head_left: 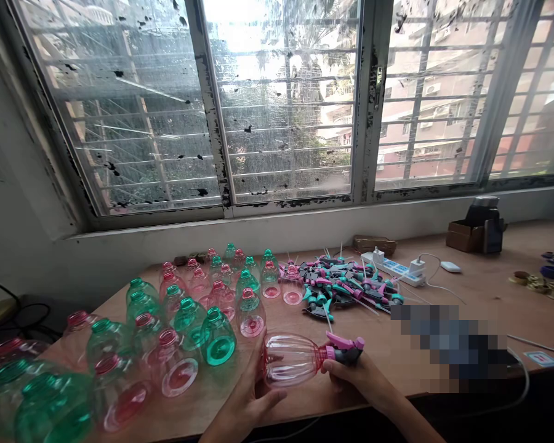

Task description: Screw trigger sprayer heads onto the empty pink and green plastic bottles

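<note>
- Red-pink and green bottles (pixel 218 347) stood headless on the left, apparently still to be fitted.
- The left hand (pixel 244 391) cupped the base of a sideways pink bottle (pixel 290 362) above the wooden table (pixel 480 277)'s front.
- The right hand (pixel 357 376) grasped the spray head (pixel 347 351) at its neck; tightness couldn't be told.
- Loose heads (pixel 346 280) lay heaped behind.
- A power strip (pixel 394 271) lay farther right, beneath barred windows (pixel 286 123).

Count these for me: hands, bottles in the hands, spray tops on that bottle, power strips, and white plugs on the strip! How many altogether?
Hands: 2 (left hand, right hand)
Held pink bottle: 1
Pink-and-dark trigger sprayer: 1
White power strip: 1
White plugs: 2
Total: 7
</note>
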